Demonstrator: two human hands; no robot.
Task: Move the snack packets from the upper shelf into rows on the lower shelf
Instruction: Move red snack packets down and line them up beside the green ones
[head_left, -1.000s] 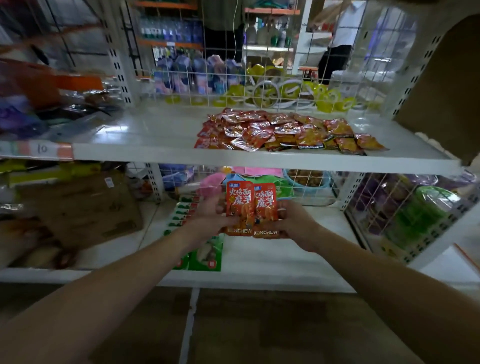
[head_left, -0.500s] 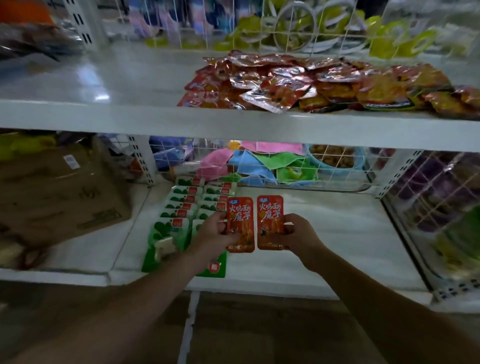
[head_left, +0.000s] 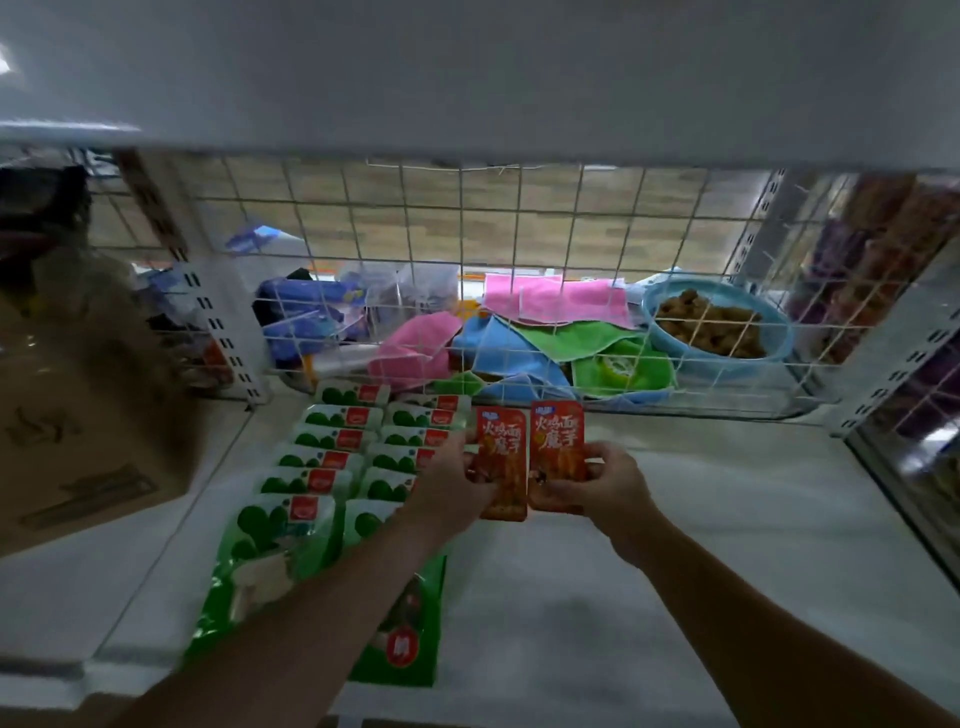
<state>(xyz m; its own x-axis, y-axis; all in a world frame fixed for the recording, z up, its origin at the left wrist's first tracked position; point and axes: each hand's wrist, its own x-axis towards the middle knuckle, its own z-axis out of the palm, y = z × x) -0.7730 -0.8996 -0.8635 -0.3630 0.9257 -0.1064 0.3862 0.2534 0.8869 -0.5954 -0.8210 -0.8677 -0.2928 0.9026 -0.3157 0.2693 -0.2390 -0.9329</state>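
both red packets have moved further back over the lower shelf (head_left: 675, 571) since half a second ago. the view has dropped too, so the pile on the upper shelf (head_left: 467, 78) is out of sight and only that shelf's pale underside fills the top. the left red packet (head_left: 501, 452) and the right red packet (head_left: 557, 447) stand upright side by side, printed faces toward the viewer, edges almost touching, just right of the far end of the green packets (head_left: 332, 457). the left hand (head_left: 452, 486) grips the lower left part of its packet with curled fingers. the right hand (head_left: 605, 486) pinches the lower right edge of its packet between thumb and curled fingers. holding them low keeps the faces showing and probably lets the pair be lined up to start a new row beside the green ones. whether their bottom edges touch the shelf cannot be told. the green packets lie in two overlapping columns running near to far on the left. a wire grid (head_left: 519, 234) closes the back, and through it show coloured cloths (head_left: 561, 304) and a blue bowl (head_left: 727, 366) of brown pieces. a cardboard box (head_left: 78, 441) sits at the left.
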